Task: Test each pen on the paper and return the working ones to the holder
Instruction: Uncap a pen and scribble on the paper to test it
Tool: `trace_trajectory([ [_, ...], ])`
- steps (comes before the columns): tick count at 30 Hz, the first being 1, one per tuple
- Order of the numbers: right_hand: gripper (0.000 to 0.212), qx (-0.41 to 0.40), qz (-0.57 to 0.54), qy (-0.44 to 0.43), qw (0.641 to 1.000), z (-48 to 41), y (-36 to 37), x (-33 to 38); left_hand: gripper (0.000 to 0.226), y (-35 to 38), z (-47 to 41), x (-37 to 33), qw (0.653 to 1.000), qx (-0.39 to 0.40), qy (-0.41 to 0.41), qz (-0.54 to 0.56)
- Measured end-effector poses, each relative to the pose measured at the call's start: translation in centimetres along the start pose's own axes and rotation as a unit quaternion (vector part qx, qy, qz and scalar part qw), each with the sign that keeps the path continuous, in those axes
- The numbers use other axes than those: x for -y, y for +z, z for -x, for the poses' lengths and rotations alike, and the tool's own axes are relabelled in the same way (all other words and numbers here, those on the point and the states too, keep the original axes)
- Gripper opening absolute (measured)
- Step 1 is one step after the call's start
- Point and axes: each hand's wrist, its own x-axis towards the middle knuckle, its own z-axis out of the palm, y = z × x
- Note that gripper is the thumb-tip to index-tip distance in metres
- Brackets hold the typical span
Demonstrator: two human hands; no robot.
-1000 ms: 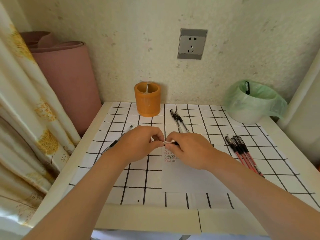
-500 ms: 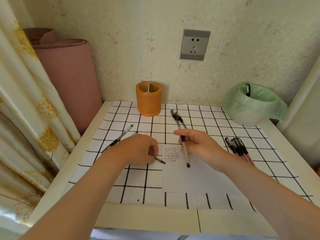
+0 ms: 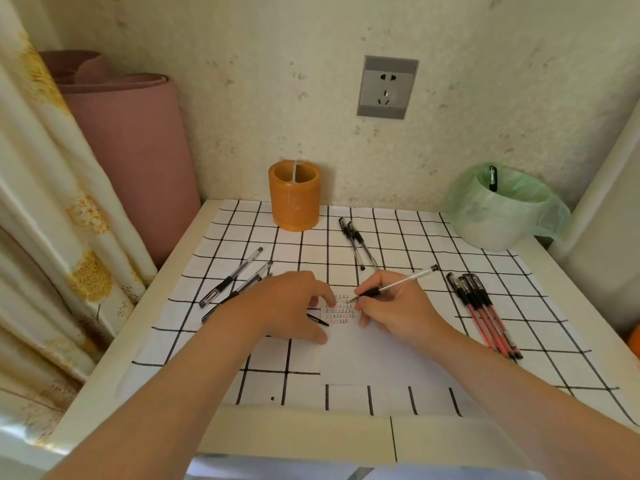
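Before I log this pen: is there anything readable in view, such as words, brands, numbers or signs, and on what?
No text in view can be read.
On the paper: rows of small red and dark marks, too small to read.
On the pen in the right hand: no print can be made out.
On the wall socket and the orange holder: no lettering shows.

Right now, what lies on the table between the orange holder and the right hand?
Two black pens lie side by side on the checked cloth between the holder and the right hand; the head view shows it.
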Motion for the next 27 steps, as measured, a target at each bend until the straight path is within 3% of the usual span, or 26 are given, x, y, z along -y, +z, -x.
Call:
trace_trajectory([
  [6,0.021,0.035,0.105,-0.058,0.992,0.4,0.0,-0.8,0.058,0.1,0.0,0.1,1.000,-0.002,-0.005,0.002],
  [16,0.028,0.051,0.091,-0.078,0.991,0.2,0.1,-1.3,0.058,0.2,0.0,0.2,1.000,-0.003,-0.005,0.014],
  [27,0.019,0.065,0.102,-0.092,0.988,0.0,0.0,-1.6,0.058,0.4,-0.3,0.4,1.000,-0.005,-0.005,0.016],
])
